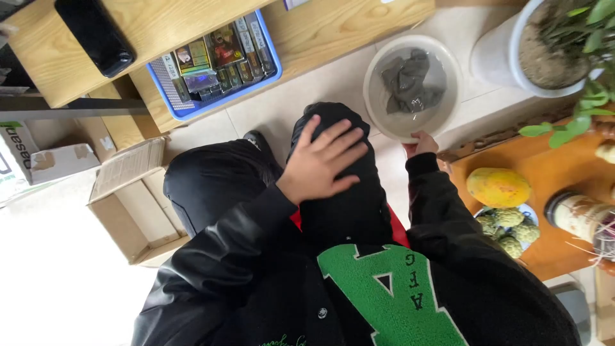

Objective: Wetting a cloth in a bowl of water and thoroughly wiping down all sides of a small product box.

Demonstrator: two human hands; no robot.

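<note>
Both my hands show. My left hand (323, 160) lies flat on my knee in black trousers (336, 186), near the middle of the view. Its fingers are spread wide and hold nothing.

My right hand (419, 144) is at about 3 o'clock from my left hand, a little apart. It touches the near rim of the round white plastic bowl (442, 122). Its fingers curl at the rim, but my black sleeve hides most of them, so I cannot tell if they pinch the rim or only rest on it.

That bowl sits on the pale tile floor (301, 96), at 1 o'clock from my left hand. It has clear water in it, and a dark grey cloth (410, 80) lies crumpled in the water.

At 11 o'clock, a blue plastic tray (214, 64) full of small packs sits on a light wooden shelf (320, 25). A black phone (95, 35) lies on another wooden top at far 10 o'clock. An open brown cardboard box (138, 211) stands on the floor at 9 o'clock.

At 3 o'clock is an orange table (544, 186). A yellow papaya (498, 187) lies on it, and bumpy green fruits (509, 227) sit on a plate just beside it. A big white pot with a green plant (506, 57) stands at 2 o'clock, beside the bowl.
</note>
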